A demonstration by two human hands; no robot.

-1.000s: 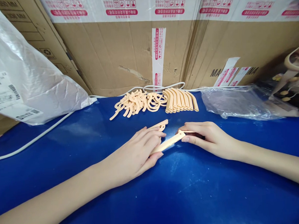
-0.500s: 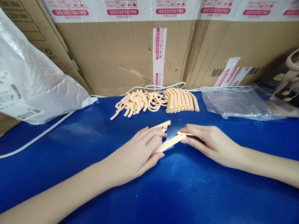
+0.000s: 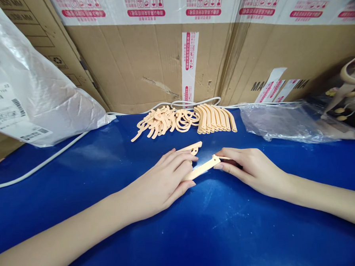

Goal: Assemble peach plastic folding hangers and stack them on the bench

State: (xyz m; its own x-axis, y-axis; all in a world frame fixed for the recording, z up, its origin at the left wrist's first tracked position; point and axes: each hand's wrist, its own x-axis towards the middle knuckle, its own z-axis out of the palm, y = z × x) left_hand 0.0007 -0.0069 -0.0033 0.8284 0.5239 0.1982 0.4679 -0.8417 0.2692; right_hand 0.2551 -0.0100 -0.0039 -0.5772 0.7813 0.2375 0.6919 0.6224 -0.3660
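My left hand (image 3: 165, 181) is closed around a cream plastic piece that has two arms. Its nearer arm (image 3: 201, 170) sticks out toward the right and has a small hole near the tip. The farther arm (image 3: 194, 146) shows beyond my fingers, beside a rounded end with a hole; how the parts join is hidden under the hand. My right hand (image 3: 253, 170) pinches a thin cream plastic strip (image 3: 225, 158) between thumb and fingers. The strip's end touches the tip of the nearer arm, close to its hole.
Behind my hands lie a heap of curved cream pieces (image 3: 161, 120), several cream rings (image 3: 184, 120) and a row of bent cream bars (image 3: 214, 118). A clear plastic bag (image 3: 284, 121) rests to the right. Cardboard boxes (image 3: 132, 68), a white cable (image 3: 48, 165) and a white package (image 3: 38, 84) border the blue table (image 3: 200, 235).
My right hand and the strip's end have shifted very slightly at the tip of the nearer arm. My left hand keeps its hold almost unmoved.
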